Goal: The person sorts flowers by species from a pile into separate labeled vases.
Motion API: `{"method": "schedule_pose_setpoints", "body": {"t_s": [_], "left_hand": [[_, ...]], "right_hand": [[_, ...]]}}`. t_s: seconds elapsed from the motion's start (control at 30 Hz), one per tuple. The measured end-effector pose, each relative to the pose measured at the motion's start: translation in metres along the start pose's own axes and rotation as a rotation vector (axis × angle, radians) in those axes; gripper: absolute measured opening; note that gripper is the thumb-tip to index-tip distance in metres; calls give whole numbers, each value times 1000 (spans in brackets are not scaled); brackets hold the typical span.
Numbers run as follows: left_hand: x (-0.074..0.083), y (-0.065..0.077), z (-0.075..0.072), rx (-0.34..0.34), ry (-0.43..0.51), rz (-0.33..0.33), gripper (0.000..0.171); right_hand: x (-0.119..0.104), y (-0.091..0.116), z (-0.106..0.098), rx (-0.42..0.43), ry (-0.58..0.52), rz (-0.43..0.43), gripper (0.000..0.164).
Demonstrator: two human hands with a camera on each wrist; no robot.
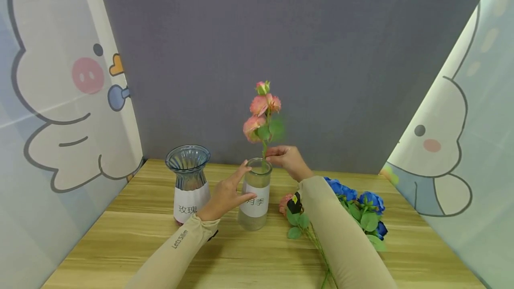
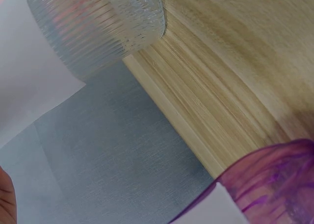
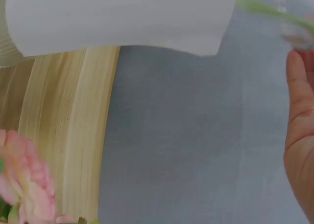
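A clear ribbed glass vase (image 1: 252,223) with a white paper label (image 1: 257,200) stands upright on the wooden table. Around its left side the left hand (image 1: 226,197) holds it, thumb across the label and fingertips at the rim. Only an edge of that hand (image 2: 6,199) shows in the left wrist view. Just right of the mouth, the right hand (image 1: 289,159) pinches the green stem of a pink flower (image 1: 259,106). Its lower stem (image 3: 265,9) reaches down into the vase, while several blooms and a bud rise above. The right wrist view shows the right hand (image 3: 301,111) beside the stem.
Left of the hands stands a flared blue glass vase (image 1: 188,159), labelled, with a purplish base (image 2: 279,185). Another pink flower (image 1: 286,203) and several blue flowers (image 1: 371,202) lie at the right, partly behind the right sleeve. A grey panel (image 1: 297,57) rises behind the table (image 1: 249,262).
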State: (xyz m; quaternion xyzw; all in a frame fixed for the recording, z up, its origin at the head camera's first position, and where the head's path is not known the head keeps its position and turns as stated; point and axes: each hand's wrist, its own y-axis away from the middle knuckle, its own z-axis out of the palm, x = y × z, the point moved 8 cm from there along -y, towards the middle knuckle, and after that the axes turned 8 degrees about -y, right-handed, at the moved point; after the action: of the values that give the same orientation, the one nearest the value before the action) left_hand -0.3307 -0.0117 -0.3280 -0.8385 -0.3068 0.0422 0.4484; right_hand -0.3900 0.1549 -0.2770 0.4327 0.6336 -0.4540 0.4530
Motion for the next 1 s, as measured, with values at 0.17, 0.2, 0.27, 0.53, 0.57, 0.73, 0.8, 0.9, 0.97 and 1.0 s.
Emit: {"method": "schedule_pose_setpoints", "body": {"t_s": [0.17, 0.2, 0.27, 0.53, 0.57, 0.73, 0.8, 0.9, 0.97, 1.0], "left_hand": [[2, -1, -2, 12, 2, 15, 80], [2, -1, -2, 15, 4, 15, 81], [2, -1, -2, 21, 1, 14, 81], [1, -1, -2, 21, 6, 18, 78], [1, 0, -2, 22, 3, 20, 78], [1, 0, -2, 31, 0, 27, 78], [1, 0, -1, 23, 2, 22, 77], [0, 0, 0, 8, -1, 12, 77], [0, 0, 0, 2, -2, 7, 77], [0, 0, 0, 6, -6, 8, 77]], "right_hand": [[12, 5, -14, -6, 3, 41, 32], [14, 7, -16, -18, -7, 54, 34], [18, 10, -21, -42, -2, 81, 37], [37, 25, -46, -103, 48, 255, 41], [40, 27, -49, -119, 66, 283, 41], [53, 44, -61, -195, 113, 423, 39], [57, 51, -68, -203, 131, 463, 37], [63, 62, -77, -225, 154, 512, 35], [67, 68, -81, -240, 168, 529, 35], [69, 72, -83, -247, 167, 534, 35]]}}
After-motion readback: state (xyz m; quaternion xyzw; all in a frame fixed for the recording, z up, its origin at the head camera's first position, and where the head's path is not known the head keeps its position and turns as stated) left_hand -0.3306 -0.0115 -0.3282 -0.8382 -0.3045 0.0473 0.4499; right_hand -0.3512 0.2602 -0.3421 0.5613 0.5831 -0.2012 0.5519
